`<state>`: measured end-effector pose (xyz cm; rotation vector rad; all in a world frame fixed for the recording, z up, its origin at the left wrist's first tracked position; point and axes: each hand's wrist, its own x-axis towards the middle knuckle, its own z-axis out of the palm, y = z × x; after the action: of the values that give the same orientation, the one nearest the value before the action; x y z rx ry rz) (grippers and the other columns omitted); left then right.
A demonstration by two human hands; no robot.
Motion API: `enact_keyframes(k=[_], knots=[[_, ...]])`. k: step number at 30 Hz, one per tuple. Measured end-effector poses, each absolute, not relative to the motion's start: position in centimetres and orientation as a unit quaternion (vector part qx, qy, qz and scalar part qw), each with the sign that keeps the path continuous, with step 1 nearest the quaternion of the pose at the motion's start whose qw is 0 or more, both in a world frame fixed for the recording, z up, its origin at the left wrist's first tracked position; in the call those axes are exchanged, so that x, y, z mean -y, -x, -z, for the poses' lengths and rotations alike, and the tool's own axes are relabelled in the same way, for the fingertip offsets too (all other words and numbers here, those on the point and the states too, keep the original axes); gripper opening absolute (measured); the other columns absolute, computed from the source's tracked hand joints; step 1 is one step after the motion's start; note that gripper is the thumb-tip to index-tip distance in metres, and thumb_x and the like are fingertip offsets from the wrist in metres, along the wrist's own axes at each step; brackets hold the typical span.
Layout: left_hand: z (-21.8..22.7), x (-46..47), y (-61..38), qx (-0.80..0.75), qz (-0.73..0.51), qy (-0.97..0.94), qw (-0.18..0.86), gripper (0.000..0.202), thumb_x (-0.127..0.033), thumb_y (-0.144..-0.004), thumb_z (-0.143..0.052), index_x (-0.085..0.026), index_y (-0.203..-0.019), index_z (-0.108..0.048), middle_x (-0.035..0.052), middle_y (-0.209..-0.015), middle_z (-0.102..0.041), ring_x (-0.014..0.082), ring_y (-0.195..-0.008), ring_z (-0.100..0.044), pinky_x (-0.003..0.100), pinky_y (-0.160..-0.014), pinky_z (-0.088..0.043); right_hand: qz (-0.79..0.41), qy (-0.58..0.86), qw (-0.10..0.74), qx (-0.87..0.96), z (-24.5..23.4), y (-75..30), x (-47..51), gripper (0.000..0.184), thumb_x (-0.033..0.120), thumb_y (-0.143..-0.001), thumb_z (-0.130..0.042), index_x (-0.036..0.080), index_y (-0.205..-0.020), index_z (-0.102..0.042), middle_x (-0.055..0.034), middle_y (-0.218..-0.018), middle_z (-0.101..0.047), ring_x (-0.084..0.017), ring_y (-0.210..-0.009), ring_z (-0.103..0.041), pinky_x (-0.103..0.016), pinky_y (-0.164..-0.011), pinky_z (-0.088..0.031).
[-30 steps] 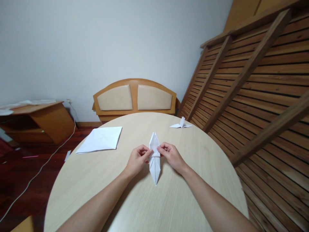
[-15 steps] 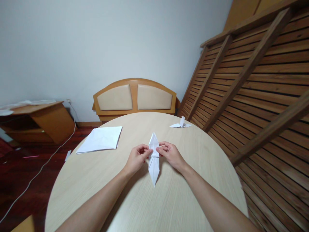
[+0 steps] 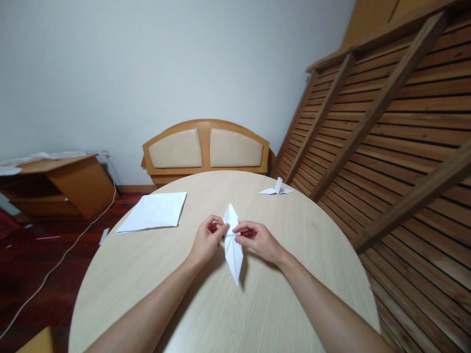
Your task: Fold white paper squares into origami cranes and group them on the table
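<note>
A long, pointed piece of folded white paper (image 3: pixel 233 247) is held just above the round light-wood table (image 3: pixel 147 279), tilted slightly to one side. My left hand (image 3: pixel 206 241) pinches its left edge near the middle with thumb and forefinger. My right hand (image 3: pixel 256 239) pinches the right edge at the same height. Both hands are closed on the paper, fingertips nearly meeting across it.
A stack of flat white sheets (image 3: pixel 153 212) lies at the table's far left. A small finished paper crane (image 3: pixel 276 189) stands at the far right edge. Behind the table leans a padded headboard (image 3: pixel 205 147); a slatted wooden frame (image 3: pixel 386 122) leans on the right. A cable crosses the floor.
The folded paper has been lifted and tilted a little to the left, its top point shifting left. Both hands moved slightly left with it and kept their pinch.
</note>
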<state>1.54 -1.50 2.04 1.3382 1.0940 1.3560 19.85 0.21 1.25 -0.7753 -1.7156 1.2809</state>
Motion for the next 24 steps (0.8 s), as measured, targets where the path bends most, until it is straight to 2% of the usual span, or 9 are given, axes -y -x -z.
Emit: enact_keyframes(k=[7, 11, 15, 20, 24], knots=[[-1.64, 1.43, -1.39, -0.439, -0.552, -0.566, 0.427, 0.029, -0.042, -0.083, -0.067, -0.021, -0.091, -0.049, -0.0066, -0.06, -0.055, 0.0109, -0.052, -0.05, 0.018, -0.043, -0.035, -0.53, 0.315, 0.433, 0.658, -0.63, -19.95, -0.7, 0.028, 0.035, -0.076, -0.079, 0.018, -0.097, -0.072, -0.0055, -0.096, -0.073, -0.018, -0.087, -0.067, -0.034, -0.085, -0.05], [-1.73, 1.88, -1.16, -0.441, -0.515, -0.663, 0.317, 0.017, -0.036, -0.091, -0.059, -0.019, -0.092, -0.055, -0.0003, -0.078, -0.063, 0.0124, -0.067, -0.058, 0.021, -0.054, -0.041, -0.539, 0.313, 0.453, 0.638, -0.62, -19.99, -0.92, 0.029, 0.037, -0.077, -0.078, 0.019, -0.099, -0.072, -0.0053, -0.097, -0.073, -0.018, -0.089, -0.067, -0.035, -0.087, -0.05], [-2.0, 2.23, -0.96, -0.44, -0.451, -0.734, 0.254, 0.018, -0.034, -0.093, -0.057, -0.02, -0.099, -0.065, 0.0044, -0.096, -0.068, 0.0138, -0.075, -0.059, 0.022, -0.057, -0.044, -0.547, 0.316, 0.469, 0.617, -0.67, -19.99, -0.98, 0.03, 0.04, -0.078, -0.077, 0.02, -0.101, -0.073, -0.0047, -0.097, -0.072, -0.017, -0.089, -0.067, -0.033, -0.085, -0.051], [-2.03, 2.08, -1.13, -0.426, -0.465, -0.717, 0.298, 0.024, -0.032, -0.088, -0.063, -0.018, -0.108, -0.065, 0.007, -0.106, -0.067, 0.0149, -0.08, -0.061, 0.023, -0.06, -0.047, -0.549, 0.321, 0.464, 0.617, -0.84, -20.19, -1.0, 0.033, 0.037, -0.076, -0.078, 0.02, -0.103, -0.072, -0.0048, -0.095, -0.072, -0.017, -0.086, -0.067, -0.032, -0.082, -0.051], [-1.66, 1.81, -1.42, -0.421, -0.49, -0.661, 0.382, 0.032, -0.033, -0.082, -0.069, -0.016, -0.108, -0.064, 0.0049, -0.093, -0.066, 0.0142, -0.075, -0.06, 0.024, -0.062, -0.049, -0.554, 0.314, 0.46, 0.62, -0.71, -20.25, -1.1, 0.041, 0.032, -0.07, -0.083, 0.02, -0.107, -0.07, -0.0046, -0.095, -0.072, -0.017, -0.085, -0.068, -0.033, -0.082, -0.052]])
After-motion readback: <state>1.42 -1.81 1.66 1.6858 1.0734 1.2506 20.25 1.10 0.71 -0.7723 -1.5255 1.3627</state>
